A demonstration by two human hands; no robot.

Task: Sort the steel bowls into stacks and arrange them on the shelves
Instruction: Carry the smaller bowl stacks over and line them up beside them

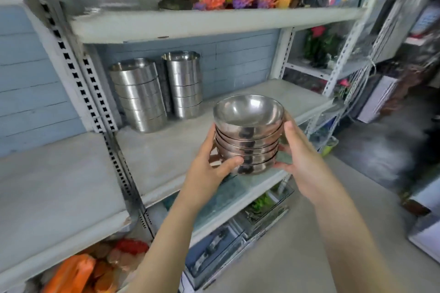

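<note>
Head view: left hand (209,166) and right hand (300,159) clasp nested steel bowls (248,135), top bowl empty; two stacks (157,93) stand on the shelf (166,157) at ten o'clock.

two bowl stacks (156,89) on shelf (166,150), rear left

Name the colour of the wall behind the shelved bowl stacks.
Pale blue wall, with thin horizontal lines; head view.
</note>
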